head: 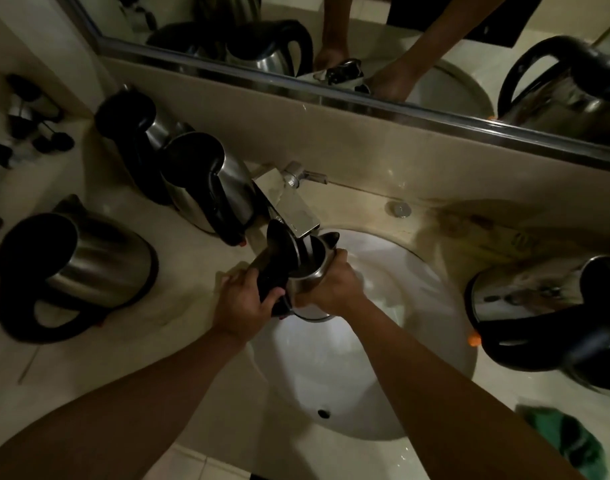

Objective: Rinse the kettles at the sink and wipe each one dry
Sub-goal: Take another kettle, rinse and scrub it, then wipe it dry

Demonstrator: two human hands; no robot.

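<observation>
A steel kettle (314,268) with its black lid flipped open is held under the chrome tap (296,206), and water runs into it. My left hand (243,308) grips its black handle. My right hand (331,284) wraps round its steel body. Both are over the white sink (418,341). On the counter to the left stand three more steel kettles with black handles: one at the front left (89,271), one beside the tap (206,188), one behind it (134,133). Another kettle (546,306) stands at the right of the sink.
A green cloth (566,441) lies on the counter at the front right. Small dark items (26,112) sit at the far left. A round chrome knob (399,209) is behind the basin. A mirror (366,36) above the backsplash reflects the kettles and hands.
</observation>
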